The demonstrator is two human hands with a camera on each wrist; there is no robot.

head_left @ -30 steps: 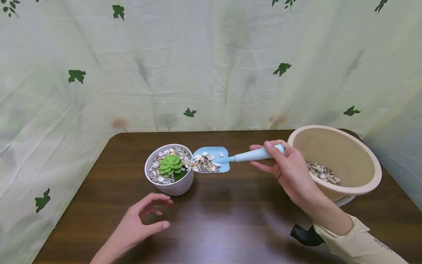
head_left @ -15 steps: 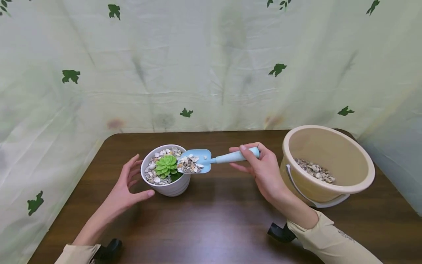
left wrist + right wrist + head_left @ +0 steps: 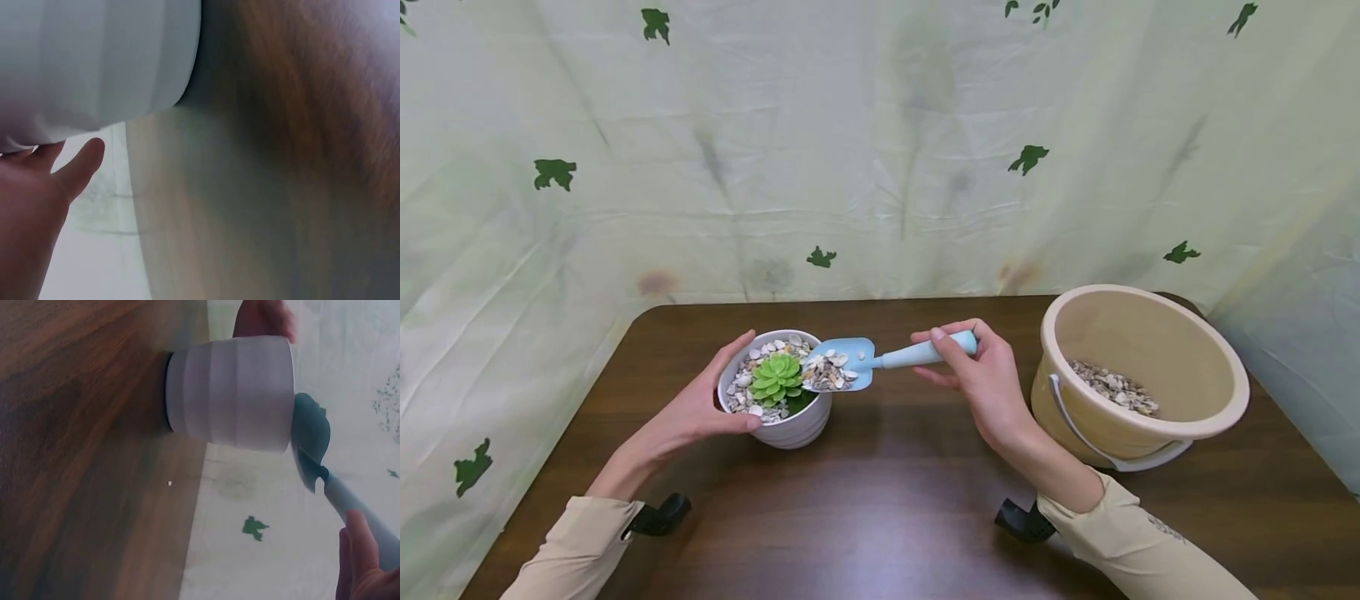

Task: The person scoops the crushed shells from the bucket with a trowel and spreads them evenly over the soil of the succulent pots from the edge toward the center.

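Note:
A white ribbed flowerpot [image 3: 793,431] stands upright on the table. In it a green succulent [image 3: 777,377] sits among small pale shells or stones. My left hand [image 3: 703,407] grips the pot from its left side, thumb at the front and fingers toward the back. With my right hand [image 3: 988,383] I hold a light blue trowel [image 3: 863,354] by its handle. Its blade, loaded with mixed shells [image 3: 827,372], overlaps the pot's right rim, close to the plant. In the right wrist view the trowel blade [image 3: 310,428] lies at the pot's mouth.
A beige bucket [image 3: 1093,423] with a lowered handle stands at the right, more shells [image 3: 1116,388] in its bottom. The brown table [image 3: 880,500] ends at a leaf-print curtain [image 3: 887,167]. A tiny white bit [image 3: 169,483] shows in the right wrist view.
My left hand has come from in front of the pot to its left side and now grips it. The loaded trowel has moved left, from beside the rim to over it.

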